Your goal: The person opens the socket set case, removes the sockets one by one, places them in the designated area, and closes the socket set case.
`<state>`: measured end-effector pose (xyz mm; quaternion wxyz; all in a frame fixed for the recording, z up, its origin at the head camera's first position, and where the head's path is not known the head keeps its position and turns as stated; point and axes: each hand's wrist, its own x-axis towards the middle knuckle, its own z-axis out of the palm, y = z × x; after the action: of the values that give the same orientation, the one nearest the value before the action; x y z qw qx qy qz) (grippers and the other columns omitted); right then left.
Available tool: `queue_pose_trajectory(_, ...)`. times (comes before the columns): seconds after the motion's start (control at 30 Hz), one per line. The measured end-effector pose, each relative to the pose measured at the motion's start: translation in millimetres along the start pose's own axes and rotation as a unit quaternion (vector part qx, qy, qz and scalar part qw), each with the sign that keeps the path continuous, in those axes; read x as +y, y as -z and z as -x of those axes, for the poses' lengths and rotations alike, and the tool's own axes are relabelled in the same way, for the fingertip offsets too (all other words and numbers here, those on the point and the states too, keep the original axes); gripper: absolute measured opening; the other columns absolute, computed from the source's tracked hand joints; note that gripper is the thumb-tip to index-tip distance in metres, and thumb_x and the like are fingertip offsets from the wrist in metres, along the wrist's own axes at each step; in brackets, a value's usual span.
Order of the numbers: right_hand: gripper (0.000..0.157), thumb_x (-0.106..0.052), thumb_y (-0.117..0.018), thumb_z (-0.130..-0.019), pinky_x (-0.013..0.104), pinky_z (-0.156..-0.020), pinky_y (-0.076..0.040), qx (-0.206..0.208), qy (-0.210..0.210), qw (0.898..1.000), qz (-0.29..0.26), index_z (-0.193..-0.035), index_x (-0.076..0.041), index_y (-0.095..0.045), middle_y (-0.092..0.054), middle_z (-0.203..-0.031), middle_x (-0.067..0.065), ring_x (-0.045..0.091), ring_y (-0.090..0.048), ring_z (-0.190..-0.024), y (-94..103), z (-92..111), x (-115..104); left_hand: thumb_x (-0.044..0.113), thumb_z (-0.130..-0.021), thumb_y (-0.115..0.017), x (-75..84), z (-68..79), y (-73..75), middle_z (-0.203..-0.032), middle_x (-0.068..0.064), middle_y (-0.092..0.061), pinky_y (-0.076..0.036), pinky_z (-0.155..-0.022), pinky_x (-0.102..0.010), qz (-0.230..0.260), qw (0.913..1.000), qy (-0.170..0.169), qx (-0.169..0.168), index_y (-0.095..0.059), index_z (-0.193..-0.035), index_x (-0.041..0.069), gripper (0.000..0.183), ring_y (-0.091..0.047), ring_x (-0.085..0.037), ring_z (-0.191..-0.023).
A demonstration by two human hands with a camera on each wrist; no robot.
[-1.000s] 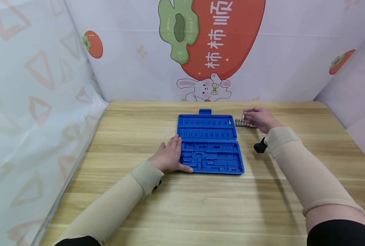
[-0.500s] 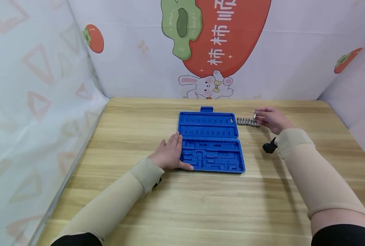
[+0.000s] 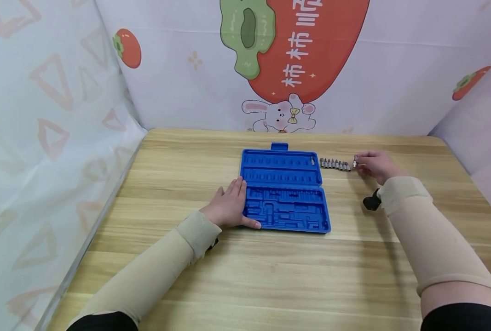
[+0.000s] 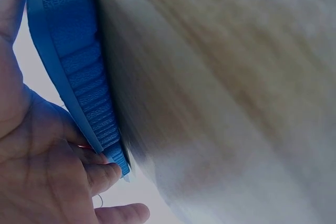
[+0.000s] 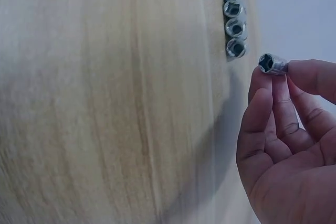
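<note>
In the head view, my left hand (image 3: 228,208) rests along the left edge of an open blue plastic socket case (image 3: 297,182), its fingers straight and the thumb over the front corner. The left wrist view shows the case's ribbed side wall (image 4: 84,72) against the palm and fingers. Beyond the case's right side, my right hand (image 3: 376,166) pinches a small silver socket (image 5: 272,64) between thumb and fingertips, just off the right end of a row of similar sockets (image 3: 335,165). The held socket's hollow end shows in the right wrist view.
One small silver piece (image 3: 312,161) sits in the far right slot of the case lid. The wooden table (image 3: 270,280) runs back to a white printed cloth (image 3: 179,92). Another cloth (image 3: 63,151) hangs along the left side.
My right hand has moved right with the socket, from above the row to its right end, and come lower. The left hand stays on the case.
</note>
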<state>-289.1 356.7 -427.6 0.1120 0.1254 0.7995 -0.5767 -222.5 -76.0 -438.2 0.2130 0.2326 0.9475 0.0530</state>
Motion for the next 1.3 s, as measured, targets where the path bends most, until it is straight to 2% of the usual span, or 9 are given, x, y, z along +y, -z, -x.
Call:
queue_pose_trajectory(0.13,0.021,-0.009,-0.053,-0.107,0.021,-0.07,-0.054,0.002,0.003,1.0,0.028,-0.122,0.004,-0.06,-0.065,-0.081,-0.011,0.003,-0.059,-0.073,1.4,0,4,0.079,-0.082,-0.066,0.8,-0.4,0.2,-0.172,-0.017,0.005,-0.009,-0.123,-0.059,0.002,1.0,0.003,-0.002,-0.002,-0.164,0.0,0.131,0.001,-0.032,-0.158)
queue_pose_trajectory(0.5,0.042,-0.014,-0.052,-0.108,0.022,-0.071,-0.055,0.012,-0.003,0.995,0.1,-0.14,0.013,-0.048,-0.063,-0.082,-0.013,0.002,-0.06,-0.076,0.7,-4,7,0.079,-0.081,-0.066,1.9,-0.5,-0.2,-0.172,-0.017,0.005,-0.01,-0.123,-0.059,-0.001,1.0,0.002,-0.001,-0.002,-0.164,0.0,0.131,0.0,-0.033,-0.158)
queue_pose_trajectory(0.8,0.038,-0.012,-0.054,-0.106,0.021,-0.07,-0.055,0.012,0.004,0.992,0.129,-0.134,0.014,-0.051,-0.063,-0.083,-0.01,-0.001,-0.06,-0.074,-2.4,-5,4,0.079,-0.082,-0.066,2.2,-0.4,0.2,-0.172,-0.018,0.004,-0.011,-0.122,-0.059,-0.004,1.0,0.004,-0.001,-0.003,-0.164,0.0,0.131,-0.001,-0.033,-0.158)
queue_pose_trajectory(1.03,0.036,-0.016,-0.051,-0.108,0.025,-0.072,-0.053,0.006,-0.004,0.984,0.179,-0.132,0.011,-0.055,-0.065,-0.099,0.003,0.006,-0.06,-0.081,-2.1,-11,5,0.079,-0.082,-0.066,1.9,-1.6,-0.1,-0.172,-0.017,0.004,-0.01,-0.123,-0.059,-0.004,1.0,0.007,-0.002,-0.003,-0.164,0.0,0.131,0.0,-0.033,-0.158)
queue_pose_trajectory(1.13,0.034,-0.017,-0.052,-0.108,0.027,-0.073,-0.053,0.01,-0.007,0.982,0.191,-0.13,0.009,-0.058,-0.067,-0.101,0.006,0.009,-0.061,-0.083,-3.1,-12,4,0.079,-0.082,-0.066,1.7,-1.9,-0.4,-0.172,-0.017,0.004,-0.011,-0.123,-0.059,-0.004,1.0,0.006,-0.003,-0.003,-0.164,0.0,0.13,-0.001,-0.033,-0.158)
queue_pose_trajectory(1.3,0.035,-0.014,-0.052,-0.108,0.026,-0.072,-0.053,0.001,0.001,0.98,0.2,-0.129,0.012,-0.055,-0.067,-0.098,0.007,0.01,-0.061,-0.081,-4.4,-12,3,0.08,-0.081,-0.065,1.5,-2.7,-0.4,-0.172,-0.017,0.006,-0.01,-0.123,-0.059,-0.005,0.9999,0.008,-0.006,-0.001,-0.164,0.0,0.131,0.0,-0.033,-0.158)
